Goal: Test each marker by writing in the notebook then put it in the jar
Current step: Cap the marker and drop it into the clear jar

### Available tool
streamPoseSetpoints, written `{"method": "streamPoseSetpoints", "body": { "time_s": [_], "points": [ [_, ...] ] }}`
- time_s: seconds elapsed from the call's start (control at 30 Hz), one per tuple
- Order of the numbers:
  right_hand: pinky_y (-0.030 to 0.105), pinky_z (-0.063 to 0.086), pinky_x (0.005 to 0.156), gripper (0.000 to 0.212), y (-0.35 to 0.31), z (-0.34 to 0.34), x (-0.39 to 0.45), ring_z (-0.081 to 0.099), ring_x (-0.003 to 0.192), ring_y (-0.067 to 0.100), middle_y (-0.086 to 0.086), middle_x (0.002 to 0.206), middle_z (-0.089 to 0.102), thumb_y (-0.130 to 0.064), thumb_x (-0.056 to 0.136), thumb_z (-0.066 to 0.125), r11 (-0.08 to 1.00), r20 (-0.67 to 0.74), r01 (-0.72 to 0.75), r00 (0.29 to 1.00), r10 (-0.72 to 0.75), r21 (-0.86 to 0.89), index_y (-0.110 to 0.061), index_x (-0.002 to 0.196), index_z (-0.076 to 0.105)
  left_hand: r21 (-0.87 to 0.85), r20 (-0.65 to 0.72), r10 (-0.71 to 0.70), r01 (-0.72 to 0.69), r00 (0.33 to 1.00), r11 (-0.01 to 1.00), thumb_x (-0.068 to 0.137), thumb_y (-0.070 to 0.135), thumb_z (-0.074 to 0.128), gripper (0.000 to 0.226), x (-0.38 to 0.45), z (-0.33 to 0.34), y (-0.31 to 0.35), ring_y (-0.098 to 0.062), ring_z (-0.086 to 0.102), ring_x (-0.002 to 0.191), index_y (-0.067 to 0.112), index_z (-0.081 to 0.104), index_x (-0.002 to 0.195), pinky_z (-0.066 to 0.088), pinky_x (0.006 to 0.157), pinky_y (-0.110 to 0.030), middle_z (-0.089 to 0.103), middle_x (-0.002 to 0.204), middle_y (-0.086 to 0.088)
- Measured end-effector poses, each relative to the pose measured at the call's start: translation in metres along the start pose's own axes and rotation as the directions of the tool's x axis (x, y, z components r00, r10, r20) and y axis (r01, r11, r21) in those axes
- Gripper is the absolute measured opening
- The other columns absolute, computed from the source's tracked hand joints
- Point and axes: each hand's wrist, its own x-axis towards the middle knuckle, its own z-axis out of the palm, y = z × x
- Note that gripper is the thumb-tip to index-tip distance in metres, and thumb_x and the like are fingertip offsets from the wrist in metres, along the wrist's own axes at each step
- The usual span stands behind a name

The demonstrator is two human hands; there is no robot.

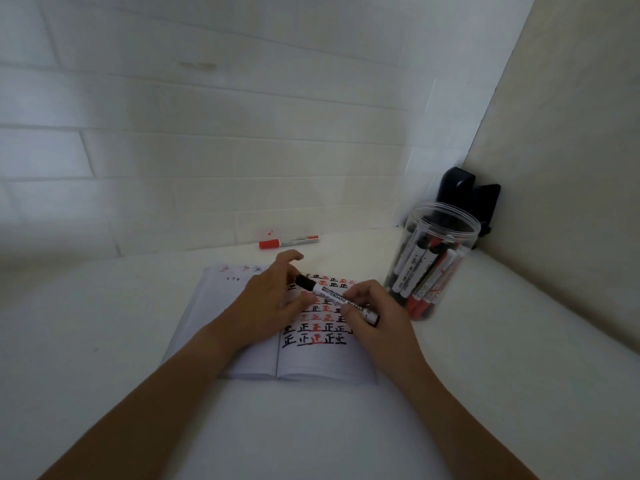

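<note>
Black-capped marker [337, 299] between left hand [273, 296] and right hand [372, 310], over notebook [221, 306].

Both hands [273, 296] [372, 308] hold marker [341, 299] over notebook [242, 355].

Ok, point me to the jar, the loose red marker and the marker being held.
jar [460, 216]: head view, on its clear rim.
red marker [289, 241]: head view, mid-barrel, lying by the wall.
held marker [337, 297]: head view, on the white printed barrel between both hands.
</note>
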Motion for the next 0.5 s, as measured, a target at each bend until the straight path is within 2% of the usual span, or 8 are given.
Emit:
{"method": "streamPoseSetpoints", "body": {
  "time_s": [0.1, 0.2, 0.27, 0.3, 0.4, 0.5],
  "points": [
    [0.02, 0.056, 0.064, 0.007, -0.005, -0.006, 0.002, 0.07, 0.078, 0.003, -0.009, 0.091, 0.074, -0.017, 0.093, 0.073, 1.0, -0.098, 0.011, 0.995, -0.01, 0.005, -0.02, 0.098, 0.069, 0.232, -0.034, 0.013, -0.004, 0.999, 0.973, 0.092, 0.055, 0.042, 0.032, -0.002, 0.004, -0.009, -0.002, 0.05, 0.106, 0.039, 0.053, 0.118, 0.038, 0.101, -0.047, 0.056, 0.114, 0.018],
    [0.014, 0.049, 0.053, 0.005, -0.024, -0.016, 0.004, 0.064, 0.057, 0.013, 0.002, 0.076, 0.071, -0.018, 0.093, 0.073, 0.998, -0.187, 0.063, 0.981, -0.061, 0.009, -0.017, 0.094, 0.069, 0.267, -0.035, 0.017, -0.007, 0.999, 0.964, 0.091, 0.051, 0.038, 0.034, -0.004, 0.007, -0.01, -0.001, 0.046, 0.11, 0.037, 0.061, 0.111, 0.031, 0.105, -0.043, 0.056, 0.115, 0.018],
    [0.016, 0.048, 0.05, 0.007, -0.043, -0.027, 0.007, 0.062, 0.055, 0.021, 0.008, 0.07, 0.068, -0.022, 0.094, 0.073, 0.993, -0.267, 0.114, 0.958, -0.109, 0.004, -0.017, 0.094, 0.068, 0.28, -0.038, 0.018, -0.007, 0.999, 0.96, 0.091, 0.05, 0.037, 0.035, -0.004, 0.008, -0.009, -0.003, 0.048, 0.112, 0.036, 0.062, 0.111, 0.03, 0.106, -0.041, 0.057, 0.116, 0.017],
    [0.016, 0.048, 0.049, 0.009, -0.053, -0.035, 0.01, 0.062, 0.054, 0.02, 0.007, 0.069, 0.068, -0.025, 0.094, 0.073, 0.991, -0.316, 0.137, 0.939, -0.132, -0.009, -0.018, 0.093, 0.067, 0.287, -0.037, 0.017, -0.006, 0.999, 0.958, 0.091, 0.049, 0.037, 0.034, -0.004, 0.008, -0.009, -0.003, 0.048, 0.112, 0.036, 0.062, 0.111, 0.03, 0.106, -0.041, 0.057, 0.116, 0.017],
    [0.01, 0.047, 0.053, 0.016, -0.086, -0.062, 0.02, 0.063, 0.056, 0.004, -0.001, 0.07, 0.067, -0.029, 0.096, 0.07, 0.976, -0.488, 0.205, 0.846, -0.214, -0.072, -0.017, 0.089, 0.062, 0.299, -0.031, 0.011, -0.001, 0.999, 0.954, 0.093, 0.046, 0.038, 0.031, -0.004, 0.008, -0.009, -0.003, 0.048, 0.112, 0.037, 0.061, 0.111, 0.029, 0.106, -0.038, 0.055, 0.115, 0.019],
    [0.006, 0.041, 0.054, 0.016, -0.111, -0.092, 0.032, 0.059, 0.058, -0.005, -0.01, 0.071, 0.061, -0.026, 0.102, 0.062, 0.945, -0.636, 0.279, 0.701, -0.323, -0.173, -0.016, 0.093, 0.054, 0.317, -0.024, 0.011, -0.002, 1.0, 0.948, 0.092, 0.046, 0.035, 0.032, -0.003, 0.009, -0.009, 0.0, 0.046, 0.11, 0.038, 0.059, 0.111, 0.029, 0.105, -0.038, 0.052, 0.114, 0.021]
  ]
}}
